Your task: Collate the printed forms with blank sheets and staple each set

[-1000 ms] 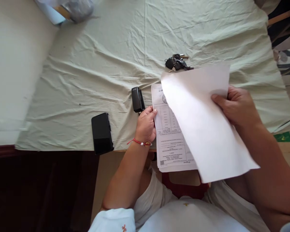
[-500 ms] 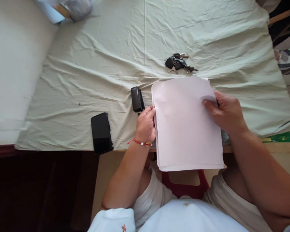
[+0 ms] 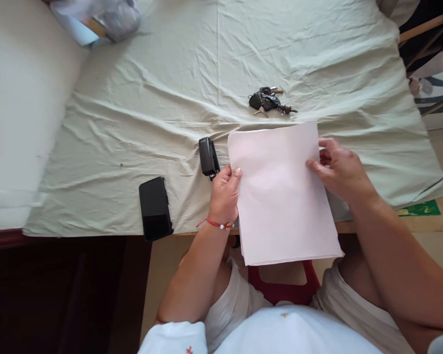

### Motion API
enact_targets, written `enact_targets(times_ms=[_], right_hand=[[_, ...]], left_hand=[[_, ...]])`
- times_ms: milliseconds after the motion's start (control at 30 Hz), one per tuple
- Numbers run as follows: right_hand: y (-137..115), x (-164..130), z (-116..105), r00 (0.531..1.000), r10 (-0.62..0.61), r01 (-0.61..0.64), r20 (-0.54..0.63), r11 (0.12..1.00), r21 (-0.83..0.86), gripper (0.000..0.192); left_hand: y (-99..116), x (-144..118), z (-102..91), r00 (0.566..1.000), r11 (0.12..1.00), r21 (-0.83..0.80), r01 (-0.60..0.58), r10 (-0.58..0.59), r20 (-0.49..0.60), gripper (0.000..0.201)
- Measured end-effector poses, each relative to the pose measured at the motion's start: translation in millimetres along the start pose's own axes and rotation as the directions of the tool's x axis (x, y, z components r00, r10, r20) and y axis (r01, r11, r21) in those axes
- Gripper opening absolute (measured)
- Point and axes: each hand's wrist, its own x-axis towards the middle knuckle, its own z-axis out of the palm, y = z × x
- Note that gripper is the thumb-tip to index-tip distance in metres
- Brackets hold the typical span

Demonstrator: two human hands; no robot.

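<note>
head view: stack of papers (image 3: 280, 191), blank side up, now squared where a loose sheet was lifted; overhangs table edge. left hand (image 3: 224, 194) pinches its left edge, right hand (image 3: 338, 169) its right. stapler (image 3: 208, 156) just left; phone (image 3: 155, 207) farther left; keys (image 3: 268, 101) beyond. wrinkled pale-green cloth (image 3: 151, 98); red stool (image 3: 280, 282) below.

One paper stack (image 3: 280, 196), one stapler (image 3: 208, 156), one phone (image 3: 155, 208), one key bunch (image 3: 268, 101).
</note>
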Motion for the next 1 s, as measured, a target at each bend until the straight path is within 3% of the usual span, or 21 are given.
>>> enact_targets(times_ms=[67,167,267,400,500,633,833,1000], right_hand=[[0.9,4.0,-5.2,0.991,-0.052,0.040,-0.123,0.995,-0.096,0.052],[-12.3,10.3,-12.7,0.958,-0.204,0.151,-0.200,0.956,-0.251,0.046],[-40.4,18.8,-15.3,0.929,-0.346,0.285,-0.130,0.894,-0.347,0.030],[-75.1,36.4,-2.3,0.889,-0.452,0.445,0.070,0.819,-0.361,0.038],[-84.1,47.4,15.8,0.872,-0.451,0.489,0.188,0.798,-0.353,0.041],[-80.6,48.2,32.4,0.866,-0.352,0.464,0.356,0.830,-0.309,0.039],[-73.6,38.2,33.5,0.875,-0.401,0.452,0.272,0.877,-0.163,0.027],[-72.1,36.6,38.4,0.810,-0.492,0.536,0.318,0.842,-0.064,0.032]], left_hand=[[0.1,-4.4,2.7,0.999,0.999,0.028,-0.039,0.039,0.003,0.029],[1.4,-10.0,5.8,0.999,0.999,0.041,-0.004,0.002,0.048,0.030],[2.1,-12.9,6.5,0.997,0.999,0.041,0.021,-0.024,0.077,0.029],[-0.9,-15.6,6.2,0.995,0.999,0.049,0.022,-0.027,0.098,0.026],[-5.2,-18.7,5.9,0.992,0.999,0.041,0.027,-0.032,0.120,0.028],[-7.8,-23.4,3.9,0.992,0.999,0.033,0.031,-0.035,0.122,0.031],[-0.7,-26.6,0.3,0.976,0.989,-0.006,0.151,-0.148,0.161,0.035],[-3.2,-24.6,-3.0,0.967,0.981,0.035,0.189,-0.192,0.169,0.043]])
